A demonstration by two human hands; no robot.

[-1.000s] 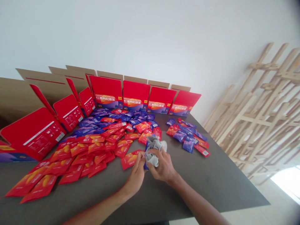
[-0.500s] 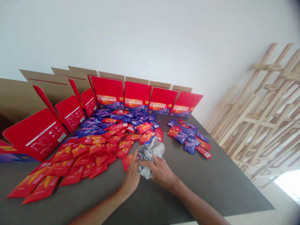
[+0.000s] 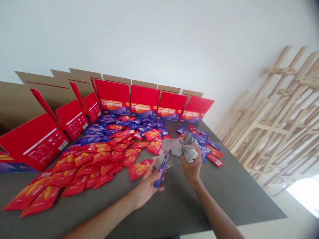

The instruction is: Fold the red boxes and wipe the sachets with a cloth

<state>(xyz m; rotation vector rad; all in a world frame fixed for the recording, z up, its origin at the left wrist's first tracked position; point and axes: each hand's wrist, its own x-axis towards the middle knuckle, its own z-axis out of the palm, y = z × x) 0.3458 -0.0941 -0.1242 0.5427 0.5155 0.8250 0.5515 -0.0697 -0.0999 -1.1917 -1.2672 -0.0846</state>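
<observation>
Pinching purple sachet [image 3: 160, 171] (left hand [image 3: 147, 186]) — right hand [image 3: 191, 166] clutches cloth [image 3: 178, 147]; grey table [image 3: 224, 196], white wall [image 3: 159, 39].

Both bare arms, seen from above. We are holding our left forearm [image 3: 104, 215] out from the near left, slanting toward the far right. The left hand [image 3: 147, 182] is turning its palm to the right, with the thumb pinching against loosely extended fingers [image 3: 155, 164]. We are holding our right forearm [image 3: 214, 215] out from the near right, slanting toward the far left. The right hand [image 3: 191, 164] is sitting slightly farther away than the left, above a straight wrist [image 3: 196, 182], with its fingers clenching into a tight fist. The two hands are staying near each other without touching.
</observation>
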